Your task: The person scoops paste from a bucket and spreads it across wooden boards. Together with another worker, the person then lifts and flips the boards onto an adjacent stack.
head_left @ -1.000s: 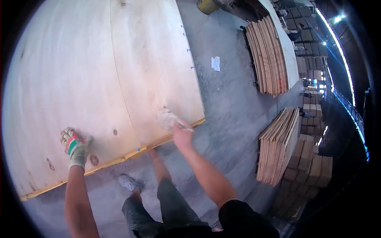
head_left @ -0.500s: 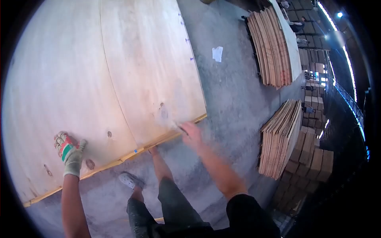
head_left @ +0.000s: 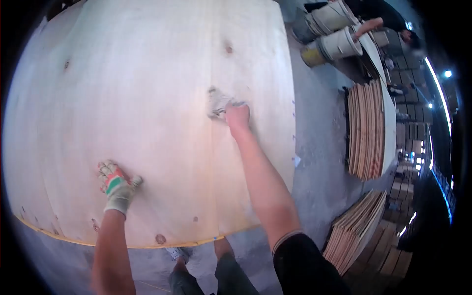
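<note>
The plywood panel (head_left: 147,123) spreads below the camera, its far edge cut off by the top of the view and its left side fading into the dark lens border. On the panel's right half, the bare right hand (head_left: 238,115) is closed around a putty knife (head_left: 217,102); the fist covers its handle, and the smeared blade is too blurred to tell its outline from the grey filler around it. On the panel's left half, nearer its close edge, the gloved left hand (head_left: 118,184) lies palm down with fingers spread, gripping nothing visible; its palm is hidden. Below the panel's close edge, a shoe (head_left: 178,253) shows only in part. Right of the panel stand two stacks of sheets (head_left: 365,130) (head_left: 355,228), the lower darkened at its base. Beyond the panel's upper right, a co-worker's arm (head_left: 369,27) reaches to a white bucket (head_left: 341,44), its contents hidden
</note>
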`<state>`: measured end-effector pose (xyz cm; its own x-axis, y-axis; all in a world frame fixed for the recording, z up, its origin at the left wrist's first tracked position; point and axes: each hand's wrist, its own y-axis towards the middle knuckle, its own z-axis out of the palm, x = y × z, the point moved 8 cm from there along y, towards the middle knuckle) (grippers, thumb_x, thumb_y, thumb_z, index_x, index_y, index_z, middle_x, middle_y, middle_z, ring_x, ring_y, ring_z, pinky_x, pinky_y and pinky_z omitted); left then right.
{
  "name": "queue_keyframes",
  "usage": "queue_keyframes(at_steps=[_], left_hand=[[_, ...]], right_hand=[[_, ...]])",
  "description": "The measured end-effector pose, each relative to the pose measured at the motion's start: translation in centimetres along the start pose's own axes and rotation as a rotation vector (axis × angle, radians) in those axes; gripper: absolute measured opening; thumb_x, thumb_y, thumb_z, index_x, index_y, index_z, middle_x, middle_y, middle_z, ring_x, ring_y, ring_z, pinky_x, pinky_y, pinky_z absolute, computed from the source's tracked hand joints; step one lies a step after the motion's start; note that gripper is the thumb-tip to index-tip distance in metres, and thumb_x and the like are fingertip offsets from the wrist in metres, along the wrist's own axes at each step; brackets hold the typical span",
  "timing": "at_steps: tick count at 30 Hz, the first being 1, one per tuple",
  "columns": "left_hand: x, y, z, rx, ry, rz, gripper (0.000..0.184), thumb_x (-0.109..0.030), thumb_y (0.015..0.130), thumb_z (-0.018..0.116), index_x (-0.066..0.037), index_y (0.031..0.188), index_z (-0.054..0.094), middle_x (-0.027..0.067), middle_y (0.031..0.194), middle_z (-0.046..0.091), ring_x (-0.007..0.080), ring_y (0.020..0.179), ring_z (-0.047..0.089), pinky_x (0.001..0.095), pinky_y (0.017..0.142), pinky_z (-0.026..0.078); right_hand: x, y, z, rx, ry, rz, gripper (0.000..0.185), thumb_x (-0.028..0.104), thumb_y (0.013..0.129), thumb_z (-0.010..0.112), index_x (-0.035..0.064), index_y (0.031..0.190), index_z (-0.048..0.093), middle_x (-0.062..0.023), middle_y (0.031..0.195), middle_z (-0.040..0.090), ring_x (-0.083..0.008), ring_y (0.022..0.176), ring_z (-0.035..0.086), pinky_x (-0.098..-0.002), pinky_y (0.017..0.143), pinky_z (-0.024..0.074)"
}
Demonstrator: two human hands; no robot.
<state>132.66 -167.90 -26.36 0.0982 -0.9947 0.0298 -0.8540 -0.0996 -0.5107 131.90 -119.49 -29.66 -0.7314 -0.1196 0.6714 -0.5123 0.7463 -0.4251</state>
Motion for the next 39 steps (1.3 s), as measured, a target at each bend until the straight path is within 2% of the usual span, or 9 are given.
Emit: queue_keyframes(at_steps=[6, 10, 18, 21, 23, 26, 28, 35, 39], left_hand=[[0.2, -1.1, -1.3, 0.119, -0.061, -0.055, 0.12, -0.047, 0.071, 0.086, -0.002, 0.157, 0.016, 0.0282, 0.163, 0.012, 0.0483, 0.15, 0.013, 0.0623, 0.117, 0.02], [0.3, -1.4, -1.5, 0.112, -0.077, -0.045, 0.117, -0.048, 0.073, 0.084, -0.004, 0.158, 0.016, 0.0271, 0.164, 0.012, 0.0476, 0.151, 0.013, 0.0647, 0.115, 0.023], [3.6, -4.2, -0.2, -0.033, -0.1, 0.201, 0.102, -0.052, 0.078, 0.078, -0.003, 0.153, 0.03, 0.0268, 0.161, 0.022, 0.0489, 0.147, 0.024, 0.0616, 0.115, 0.029], [10.3, -5.7, 0.3, -0.215, -0.042, 0.493, 0.096, -0.047, 0.078, 0.075, 0.0, 0.151, 0.034, 0.0292, 0.157, 0.03, 0.0437, 0.147, 0.028, 0.0445, 0.121, 0.027], [19.1, -5.2, 3.5, -0.174, 0.039, 0.308, 0.1, -0.047, 0.079, 0.076, 0.0, 0.154, 0.029, 0.0322, 0.157, 0.026, 0.0463, 0.146, 0.027, 0.0464, 0.12, 0.026], [24.5, -7.7, 4.9, -0.081, 0.024, 0.059, 0.104, -0.05, 0.082, 0.074, 0.002, 0.156, 0.021, 0.0355, 0.157, 0.023, 0.0477, 0.148, 0.023, 0.0497, 0.12, 0.021], [25.5, -6.8, 6.7, -0.17, -0.002, 0.144, 0.107, -0.05, 0.084, 0.074, 0.003, 0.156, 0.017, 0.0364, 0.157, 0.022, 0.0459, 0.15, 0.016, 0.0542, 0.121, 0.013], [25.3, -7.5, 6.1, -0.072, -0.117, 0.007, 0.106, -0.049, 0.084, 0.075, -0.005, 0.159, 0.015, 0.0335, 0.161, 0.014, 0.0573, 0.146, 0.014, 0.0561, 0.12, 0.015], [24.1, -8.9, 4.5, -0.016, -0.115, -0.013, 0.109, -0.051, 0.083, 0.076, -0.008, 0.16, 0.012, 0.0304, 0.163, 0.012, 0.0611, 0.144, 0.015, 0.0581, 0.119, 0.021]], right_hand=[[10.5, -4.7, 2.8, 0.183, -0.575, -0.976, 0.024, 0.008, 0.083, 0.063, 0.0038, 0.106, 0.068, -0.0182, 0.105, 0.066, -0.0381, 0.097, 0.062, -0.0426, 0.086, 0.0519], [1.1, -14.2, -1.0, 0.388, -0.587, -1.041, 0.026, 0.007, 0.082, 0.064, 0.0061, 0.107, 0.069, -0.0167, 0.108, 0.066, -0.0368, 0.103, 0.062, -0.0429, 0.09, 0.0514], [-20.1, -38.8, -7.0, 0.209, -0.56, -0.813, 0.029, 0.005, 0.087, 0.06, 0.0013, 0.114, 0.067, -0.0187, 0.114, 0.064, -0.0357, 0.107, 0.06, -0.045, 0.095, 0.0497], [-27.1, -38.5, -8.8, 0.158, -0.621, -0.271, 0.03, 0.01, 0.086, 0.063, -0.0003, 0.114, 0.066, -0.0182, 0.117, 0.065, -0.0357, 0.108, 0.061, -0.045, 0.096, 0.0497], [-32.0, -35.1, -8.2, 0.063, 0.322, 0.303, 0.034, 0.01, 0.083, 0.066, 0.0017, 0.116, 0.067, -0.0183, 0.111, 0.065, -0.037, 0.106, 0.061, -0.0459, 0.093, 0.0497], [-23.8, -34.6, -7.5, -0.043, -0.102, -0.019, 0.029, 0.003, 0.081, 0.063, -0.0022, 0.109, 0.065, -0.0224, 0.105, 0.064, -0.0406, 0.096, 0.062, -0.0468, 0.081, 0.052], [-18.3, -38.9, -6.4, 0.126, -0.428, -0.769, 0.031, 0.002, 0.078, 0.064, -0.002, 0.108, 0.065, -0.0227, 0.104, 0.065, -0.0401, 0.096, 0.063, -0.046, 0.081, 0.0526], [-20.4, -47.7, -1.6, 0.042, -0.274, -0.648, 0.028, 0.005, 0.08, 0.064, 0.0021, 0.107, 0.064, -0.0186, 0.098, 0.066, -0.035, 0.092, 0.065, -0.0452, 0.079, 0.0525], [-23.6, -41.9, 0.8, 0.099, -0.477, -0.157, 0.019, 0.012, 0.086, 0.061, 0.0005, 0.1, 0.064, -0.0218, 0.09, 0.066, -0.0367, 0.089, 0.067, -0.0459, 0.077, 0.0518]])
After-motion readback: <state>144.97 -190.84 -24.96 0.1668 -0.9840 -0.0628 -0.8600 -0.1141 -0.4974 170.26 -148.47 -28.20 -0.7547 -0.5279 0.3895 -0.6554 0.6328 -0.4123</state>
